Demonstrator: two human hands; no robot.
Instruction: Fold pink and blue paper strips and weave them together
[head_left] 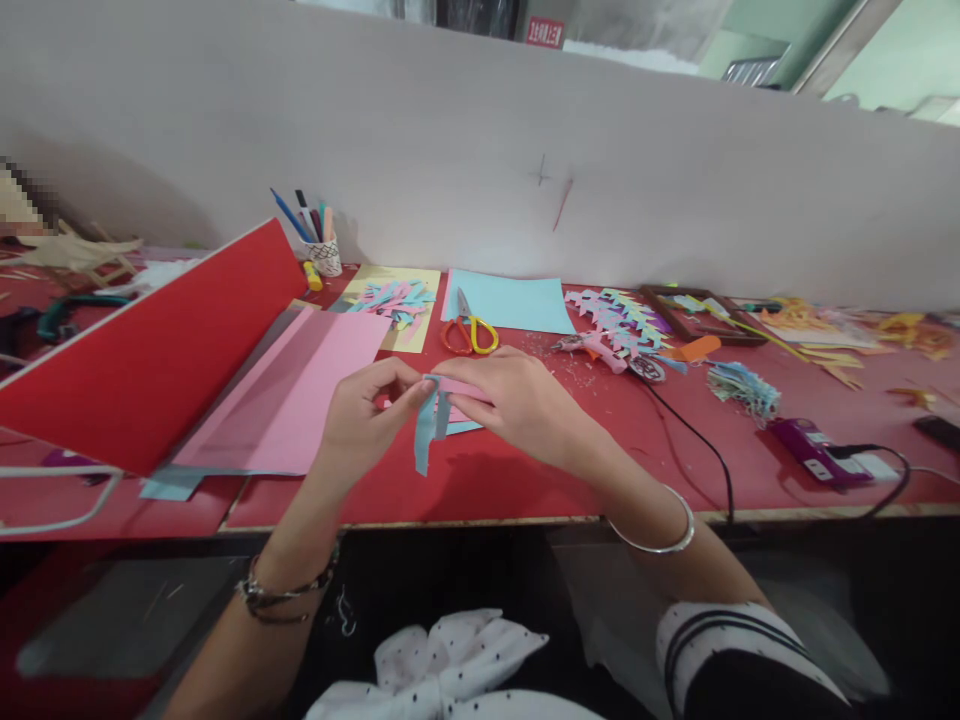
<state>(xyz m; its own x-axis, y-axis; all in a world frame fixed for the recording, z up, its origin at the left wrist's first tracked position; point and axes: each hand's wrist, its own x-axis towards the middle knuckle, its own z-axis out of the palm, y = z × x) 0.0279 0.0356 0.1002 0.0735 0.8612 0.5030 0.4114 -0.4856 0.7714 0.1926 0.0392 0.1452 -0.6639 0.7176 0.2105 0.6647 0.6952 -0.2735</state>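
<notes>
My left hand [375, 405] pinches the end of a blue paper strip [425, 430] that dangles over the red table. From the right, my right hand [510, 400] grips a pink paper strip [466, 388], which meets the blue one between my fingertips. Whether the two are folded together or only touch, I cannot tell. More pink and blue paper shows behind and below my fingers, partly hidden. Just beyond my hands lie scissors [483, 336] with one red and one yellow handle loop, blades pointing away.
A red board [165, 340] leans over pink sheets [300, 380] at left. Behind are a pen cup [324, 256], cut strips [394, 300] and a blue sheet [517, 302]. To the right lie folded paper chains [619, 318], a black cord [697, 450] and a purple power strip [814, 452].
</notes>
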